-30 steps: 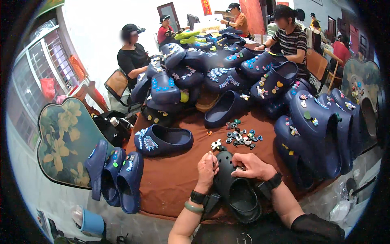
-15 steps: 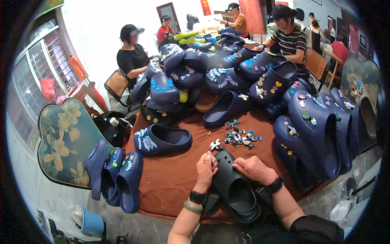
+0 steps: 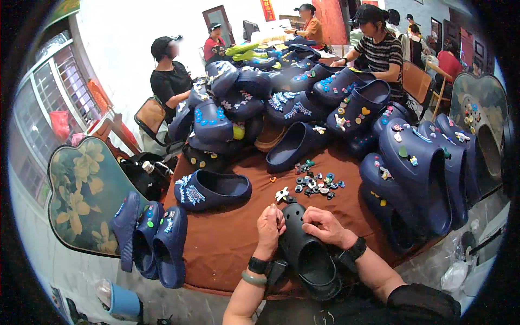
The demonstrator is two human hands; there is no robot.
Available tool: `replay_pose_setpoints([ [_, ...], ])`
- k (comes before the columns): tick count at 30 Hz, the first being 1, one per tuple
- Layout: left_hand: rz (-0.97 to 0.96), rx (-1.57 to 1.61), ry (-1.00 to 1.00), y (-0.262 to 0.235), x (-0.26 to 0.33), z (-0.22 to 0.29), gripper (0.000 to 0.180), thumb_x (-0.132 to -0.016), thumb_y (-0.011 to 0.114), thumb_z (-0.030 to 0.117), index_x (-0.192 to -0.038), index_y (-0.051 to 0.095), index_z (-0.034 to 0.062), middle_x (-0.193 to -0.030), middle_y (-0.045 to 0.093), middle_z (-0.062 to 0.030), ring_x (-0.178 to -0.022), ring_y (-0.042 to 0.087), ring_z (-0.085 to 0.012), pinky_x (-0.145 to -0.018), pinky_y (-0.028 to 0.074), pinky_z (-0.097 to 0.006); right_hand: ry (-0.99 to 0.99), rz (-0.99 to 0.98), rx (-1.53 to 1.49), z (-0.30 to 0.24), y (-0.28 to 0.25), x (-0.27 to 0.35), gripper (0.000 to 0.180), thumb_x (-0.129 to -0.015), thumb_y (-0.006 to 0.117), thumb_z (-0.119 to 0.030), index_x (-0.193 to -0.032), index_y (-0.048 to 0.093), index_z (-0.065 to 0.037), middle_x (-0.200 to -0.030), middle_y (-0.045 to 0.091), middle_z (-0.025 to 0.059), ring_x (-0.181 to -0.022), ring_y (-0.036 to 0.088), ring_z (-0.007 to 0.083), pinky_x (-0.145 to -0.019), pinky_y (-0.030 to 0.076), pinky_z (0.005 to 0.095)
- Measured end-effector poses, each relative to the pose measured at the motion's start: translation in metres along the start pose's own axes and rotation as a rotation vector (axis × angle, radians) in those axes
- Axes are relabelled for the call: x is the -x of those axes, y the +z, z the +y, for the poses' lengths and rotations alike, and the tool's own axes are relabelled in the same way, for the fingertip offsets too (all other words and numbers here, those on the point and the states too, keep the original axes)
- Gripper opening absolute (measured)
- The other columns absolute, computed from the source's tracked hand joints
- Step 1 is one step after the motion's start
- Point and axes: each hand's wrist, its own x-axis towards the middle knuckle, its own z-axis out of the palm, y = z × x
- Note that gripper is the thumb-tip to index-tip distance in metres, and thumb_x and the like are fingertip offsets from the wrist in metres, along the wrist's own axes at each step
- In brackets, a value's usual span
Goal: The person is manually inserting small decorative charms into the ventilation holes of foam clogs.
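The black clog [image 3: 297, 235] sits at the near edge of the brown cloth [image 3: 216, 238], between the two hands, heel toward the wearer and toe pointing away. It could twist or slide under a hard push, since neither hand seems to brace it firmly.

The right hand [image 3: 327, 227] bends over the upper, fingers drawn together with little gap, tips at the clog; whether they pinch anything I cannot tell. The left hand [image 3: 268, 230] is by the toe's left side, fingers curled in, thumb pressed to the forefinger; anything between them is hidden.

Just past the toe is a white charm [image 3: 281, 194], which a knock from the left hand could send away. Farther on, the charm pile [image 3: 317, 185] lies loose. Beyond, the heap of blue clogs [image 3: 303, 103] looks unevenly stacked, so a bumped table might drop one.
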Motion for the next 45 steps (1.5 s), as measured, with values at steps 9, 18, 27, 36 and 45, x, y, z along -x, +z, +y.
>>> replay_pose_setpoints([
  [9,0.002,-0.046,0.033,0.010,0.001,0.003,0.033,-0.099,0.047,0.037,-0.078,0.046,0.0121,-0.064,0.036,0.0062,-0.051,0.033,-0.0031,-0.041,0.029,-0.018,-0.056,-0.020,0.216,0.010,-0.001,-0.005,0.031,-0.090,0.057,-0.019,-0.065,0.049,-0.002,-0.066,0.048,0.0148,-0.063,0.055,0.0314,-0.055,0.041,0.0389],
  [18,-0.014,-0.009,0.056,-0.006,-0.003,-0.002,0.034,-0.100,0.044,0.032,-0.071,0.039,0.0138,-0.059,0.033,0.0038,-0.045,0.031,-0.0052,-0.037,0.025,-0.019,-0.073,0.132,0.096,0.022,0.014,0.000,0.032,-0.093,0.055,-0.017,-0.065,0.051,-0.001,-0.059,0.047,0.0134,-0.054,0.051,0.0266,-0.053,0.040,0.0367],
  [27,0.059,-0.019,0.060,0.000,-0.004,-0.005,0.035,-0.099,0.044,0.032,-0.071,0.039,0.0125,-0.056,0.037,0.0014,-0.041,0.033,-0.0080,-0.035,0.026,-0.021,0.024,0.470,0.062,0.035,0.015,0.000,0.036,-0.097,0.052,-0.022,-0.069,0.050,0.001,-0.061,0.046,0.0135,-0.055,0.046,0.0228,-0.054,0.038,0.0364],
  [36,0.041,-0.114,0.100,-0.012,0.005,-0.005,0.031,-0.099,0.045,0.029,-0.074,0.043,0.0117,-0.060,0.041,0.0007,-0.045,0.041,-0.0082,-0.038,0.031,-0.020,-0.008,0.541,0.548,0.058,0.016,-0.004,0.037,-0.093,0.054,-0.032,-0.070,0.056,-0.004,-0.071,0.054,0.0163,-0.067,0.055,0.0333,-0.060,0.041,0.0445],
  [45,-0.320,-0.459,-0.075,0.028,-0.045,0.039,0.022,-0.097,0.049,0.021,-0.103,0.054,0.0013,-0.084,0.049,-0.0013,-0.073,0.046,-0.0085,-0.062,0.040,-0.024,0.083,0.591,0.362,0.082,-0.011,-0.003,0.020,-0.091,0.053,-0.016,-0.075,0.057,-0.004,-0.077,0.054,0.0140,-0.074,0.053,0.0317,-0.064,0.041,0.0421],
])
